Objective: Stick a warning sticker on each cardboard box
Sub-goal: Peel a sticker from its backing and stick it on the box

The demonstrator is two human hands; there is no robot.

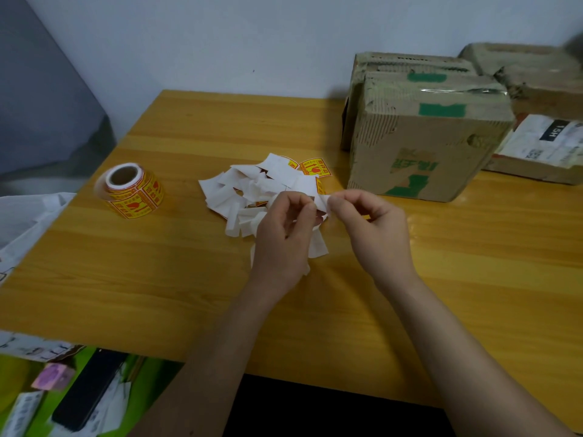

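Now a white-backed sticker (pixel 321 203) is pinched between left hand (pixel 284 238) and right hand (pixel 372 228); backing is best peeled slowly from one corner.

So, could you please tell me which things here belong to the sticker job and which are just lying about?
Belongs to the job:
sticker roll
cut stickers pile
sticker piece held by left hand and right hand
cardboard boxes

Lying about:
white plastic bag
black case

Small parcel-packing corner, home or office room: wooden desk (pixel 176 272) against plain white wall (pixel 220 36), worn taped cardboard boxes (pixel 429 137) beyond hands, sticker roll (pixel 132 190) left of them.
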